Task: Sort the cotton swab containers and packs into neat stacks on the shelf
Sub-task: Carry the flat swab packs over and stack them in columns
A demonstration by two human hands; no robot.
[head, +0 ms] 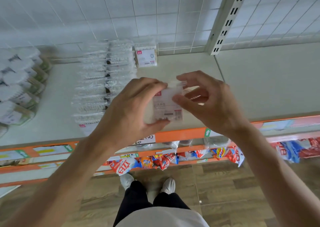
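Both hands [169, 103] on pack [166, 109] above shelf edge [180, 134]

White wire-grid back panel [155, 10], slotted upright [230, 17], orange price rail [181, 134], snack packets [159, 161] below, wood-look floor [225, 183]

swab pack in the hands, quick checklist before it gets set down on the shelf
1. Hold on the swab pack: left hand wraps its left side, right hand pinches the right edge. Ok.
2. Landing spot: bare shelf in front of the upright swab box. Ok.
3. Neighbouring rows of clear packs: lined up front to back, just left of the hands. Ok.
4. Pack orientation: label faces up, picture blurred, tilt unclear. Cannot tell.
5. Whether the held pack matches the upright box at the back: both have red-and-white labels, print unreadable. Cannot tell.
6. Round containers at far left: clear of the path. Ok.
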